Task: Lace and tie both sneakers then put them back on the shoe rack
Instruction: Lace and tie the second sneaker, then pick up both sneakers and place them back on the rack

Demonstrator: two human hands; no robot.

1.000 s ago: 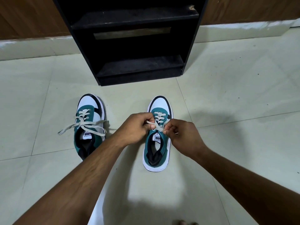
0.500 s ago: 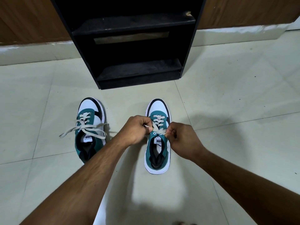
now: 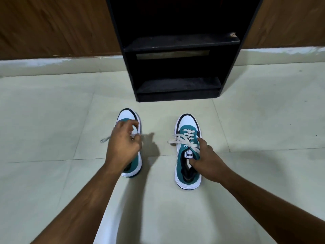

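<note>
Two teal, white and black sneakers stand on the floor, toes toward the black shoe rack [image 3: 175,96]. The right sneaker [image 3: 186,120] has its beige laces [image 3: 182,140] tied in a bow. My right hand [image 3: 208,162] grips it at the collar, fingers inside the opening beside the tongue, thumb against the outer side. My left hand [image 3: 123,145] hovers over the middle of the left sneaker [image 3: 127,115], blurred, fingers curled and apart near its laces. A loose lace end [image 3: 105,139] trails left of that shoe. The left sneaker's lacing is mostly hidden by the hand.
The rack has two low open shelves [image 3: 177,85], both bare, and stands against a brown wooden wall [image 3: 52,27] with a pale skirting [image 3: 52,64]. Pale floor tiles [image 3: 263,129] spread on all sides. A white strip of cloth [image 3: 109,217] lies between my forearms.
Both hands have let go of the right sneaker's laces, now a bow. My left hand moved across to the left sneaker; my right hand dropped onto the right sneaker's collar. The view tilted up.
</note>
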